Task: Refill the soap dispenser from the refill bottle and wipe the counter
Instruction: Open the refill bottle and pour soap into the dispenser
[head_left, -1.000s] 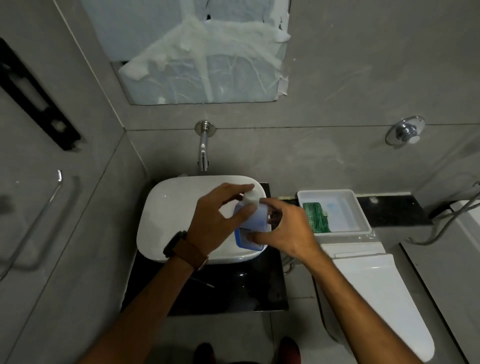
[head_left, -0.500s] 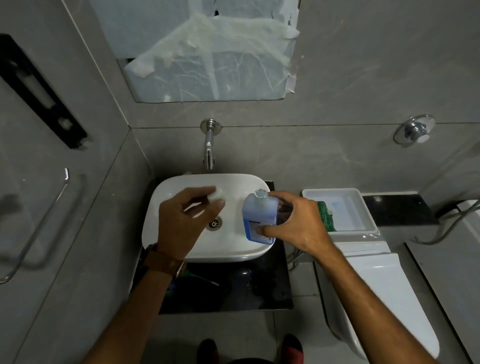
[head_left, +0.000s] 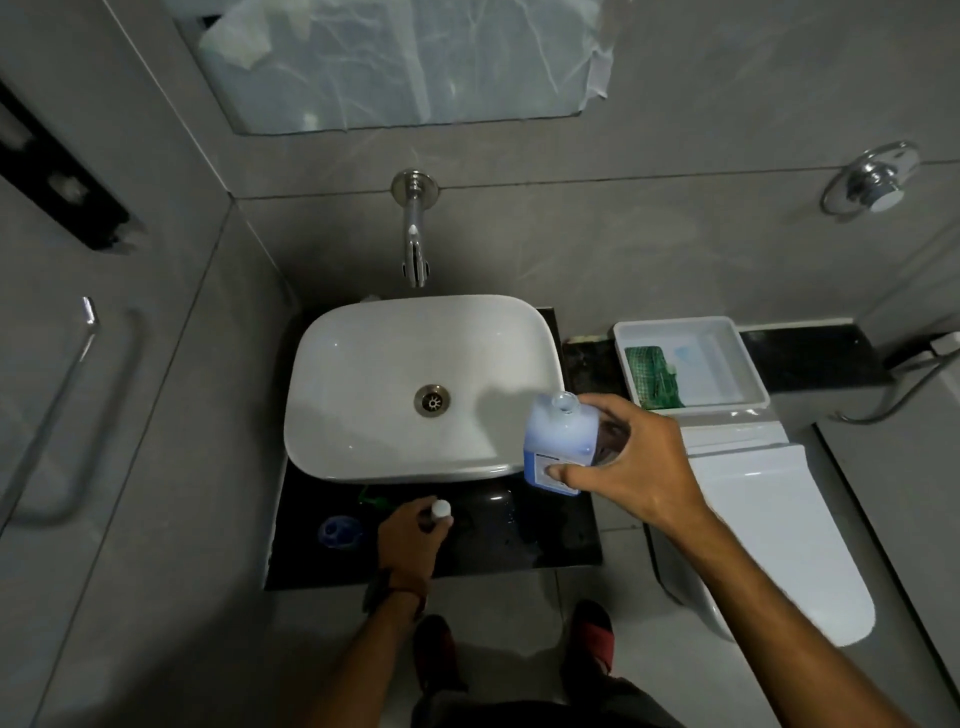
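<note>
A small white screw cap (head_left: 442, 508) is pinched between the fingertips of the left hand (head_left: 410, 540), which is lowered over the glossy black stone counter (head_left: 550, 535); the cap is judged to be on its way to being set down there, clear of the pour. To its left, a blue object (head_left: 340, 531) lies on the counter, too dim to identify. The white oval ceramic basin (head_left: 374, 384) stands behind, unoccupied. To the right, the translucent blue rectangular plastic bottle (head_left: 561, 447), neck uncapped, is gripped by the right hand (head_left: 631, 467), thumb on the label, and held upright, apparently to prevent spillage. Further right, a white plastic tray (head_left: 748, 364) holds a green cloth (head_left: 652, 379), presumably reserved for wiping.
</note>
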